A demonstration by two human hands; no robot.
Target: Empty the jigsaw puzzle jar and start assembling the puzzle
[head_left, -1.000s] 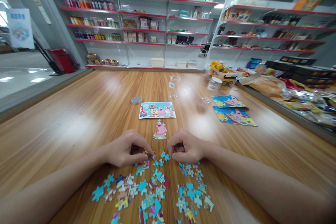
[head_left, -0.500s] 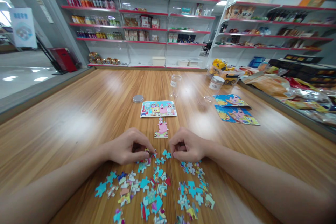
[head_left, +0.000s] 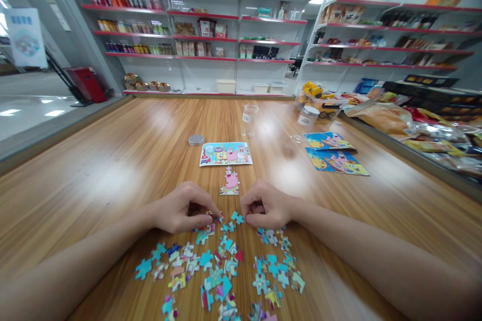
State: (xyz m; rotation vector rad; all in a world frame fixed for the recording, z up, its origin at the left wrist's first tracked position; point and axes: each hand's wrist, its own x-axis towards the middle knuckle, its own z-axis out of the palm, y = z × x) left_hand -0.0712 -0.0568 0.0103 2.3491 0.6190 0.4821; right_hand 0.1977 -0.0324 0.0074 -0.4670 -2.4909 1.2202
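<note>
My left hand [head_left: 184, 208] is closed in a pinch, thumb and forefinger on a small multicoloured jigsaw puzzle piece [head_left: 217, 216] among other pieces. Facing it, my right hand [head_left: 267, 205] is curled with its fingertips low at the table; what they hold, if anything, is hidden. Right beside those fingertips lies a light-blue puzzle piece [head_left: 237, 217]. Beyond the hands is a joined section [head_left: 229, 183] showing a pink cartoon figure. It lies just below a picture card [head_left: 226, 154]. Many loose pieces [head_left: 214, 277] are spread in front of me, mostly light blue.
A clear jar [head_left: 249, 119] stands behind the card, with a silver lid [head_left: 196, 140] to its left. Right of these are a lidded jar [head_left: 308, 116], blue picture sheets [head_left: 336, 153] and a bin of yellow toy trucks [head_left: 320, 100]. Packaged goods [head_left: 433, 130] line the right edge.
The view has shifted slightly, so everything sits a little further left and higher. Both hands keep nearly the same pose and place; no piece has plainly moved.
</note>
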